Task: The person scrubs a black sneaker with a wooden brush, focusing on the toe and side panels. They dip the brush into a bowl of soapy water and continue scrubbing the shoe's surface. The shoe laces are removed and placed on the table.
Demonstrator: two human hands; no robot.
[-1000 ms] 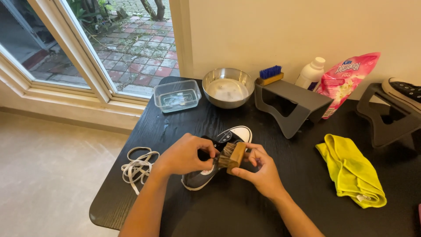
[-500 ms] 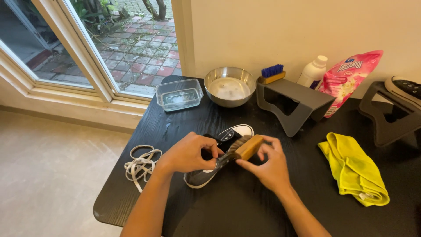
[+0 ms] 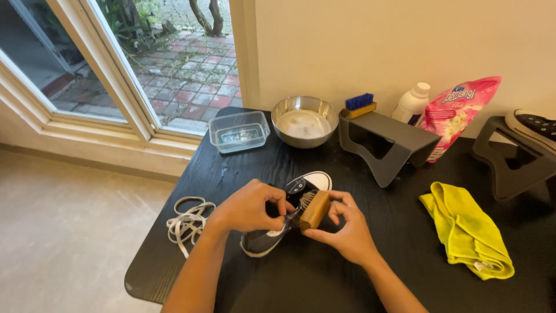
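A black sneaker [image 3: 301, 186] with a white toe cap and white sole lies on its side on the black table [image 3: 324, 278]. My left hand [image 3: 250, 206] grips it over the middle and hides most of the upper. My right hand [image 3: 343, 230] holds a small wooden brush [image 3: 314, 210], bristles turned toward the shoe's side and touching it beside my left hand's fingers.
White laces [image 3: 186, 220] lie loose at the table's left edge. At the back stand a clear plastic tub [image 3: 238, 131], a steel bowl [image 3: 304, 121] with whitish liquid, a grey stand [image 3: 394, 144] with a blue brush [image 3: 359, 105], a white bottle [image 3: 411, 104] and a pink pouch [image 3: 457, 113]. A yellow cloth [image 3: 468, 230] and a second shoe [image 3: 531, 125] on a stand are at right.
My right hand has moved the brush back and forth along the shoe: right and up half a second ago, now back down near my left hand. The shoe stays put.
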